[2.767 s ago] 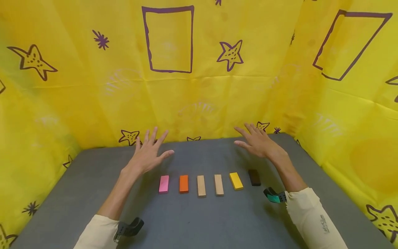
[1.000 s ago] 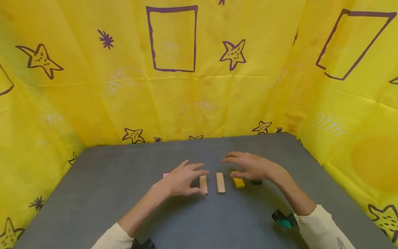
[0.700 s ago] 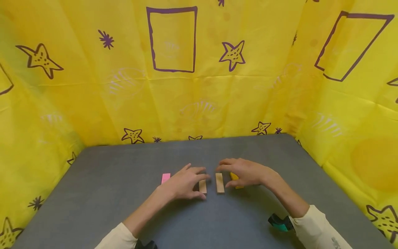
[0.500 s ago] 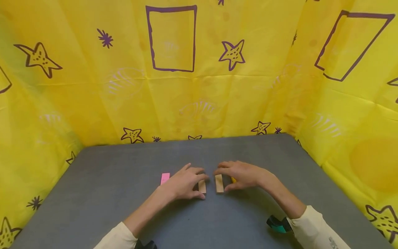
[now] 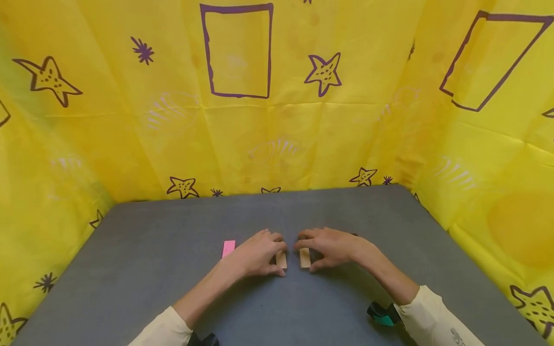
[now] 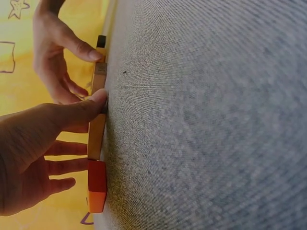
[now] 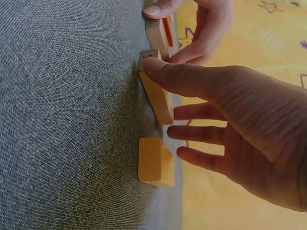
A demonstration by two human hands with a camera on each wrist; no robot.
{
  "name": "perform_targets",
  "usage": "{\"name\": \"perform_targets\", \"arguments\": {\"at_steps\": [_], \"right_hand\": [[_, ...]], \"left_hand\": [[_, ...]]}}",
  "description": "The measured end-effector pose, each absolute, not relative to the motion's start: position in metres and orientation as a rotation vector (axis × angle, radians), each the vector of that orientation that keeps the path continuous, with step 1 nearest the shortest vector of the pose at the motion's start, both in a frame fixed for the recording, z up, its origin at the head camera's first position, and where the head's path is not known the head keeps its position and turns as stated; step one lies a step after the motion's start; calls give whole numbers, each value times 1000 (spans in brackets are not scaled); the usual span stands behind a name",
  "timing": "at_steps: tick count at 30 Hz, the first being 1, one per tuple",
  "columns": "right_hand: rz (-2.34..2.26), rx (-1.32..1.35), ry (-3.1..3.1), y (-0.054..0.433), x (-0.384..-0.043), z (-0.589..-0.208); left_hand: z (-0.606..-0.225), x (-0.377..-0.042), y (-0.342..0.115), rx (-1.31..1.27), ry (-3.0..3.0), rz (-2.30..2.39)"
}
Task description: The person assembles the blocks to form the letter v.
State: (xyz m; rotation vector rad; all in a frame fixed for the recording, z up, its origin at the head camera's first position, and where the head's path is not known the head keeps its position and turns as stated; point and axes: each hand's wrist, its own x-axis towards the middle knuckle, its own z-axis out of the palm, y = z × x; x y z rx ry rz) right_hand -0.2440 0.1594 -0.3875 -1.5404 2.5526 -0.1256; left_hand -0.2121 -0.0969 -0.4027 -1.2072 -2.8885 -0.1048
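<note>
My left hand (image 5: 258, 252) pinches the left plain wooden block (image 5: 281, 260) lengthwise, thumb at its near end and fingers over its far end. Likewise, my right hand (image 5: 331, 245) grips the right plain wooden block (image 5: 305, 259) between thumb and fingers. Both blocks lie flat on the table with a small gap between them. In the right wrist view, the right thumb covers part of a dark mark on the block's end (image 7: 148, 56). The orange block (image 6: 97, 191) lies beside the left hand's fingers. A yellow block (image 7: 151, 160) sits below the right hand's other fingers.
A pink block (image 5: 228, 247) lies left of the left hand, partly covered by it. The black block (image 6: 101, 41) is mostly hidden behind the right hand in the head view. Yellow printed cloth (image 5: 233, 129) walls the grey table (image 5: 268, 307) at the back and sides.
Both hands have come down and inward from above the table's far side to the two plain blocks. Lately the right hand moved left and its fingers closed around its block.
</note>
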Motion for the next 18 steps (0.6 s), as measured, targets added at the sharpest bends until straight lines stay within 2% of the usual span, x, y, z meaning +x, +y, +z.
{"name": "perform_targets", "arguments": {"at_steps": [18], "right_hand": [[-96,-1429,2598,149,-245,-381]], "left_hand": [[-399,-213,-91,-1093,-2946,-182]]}}
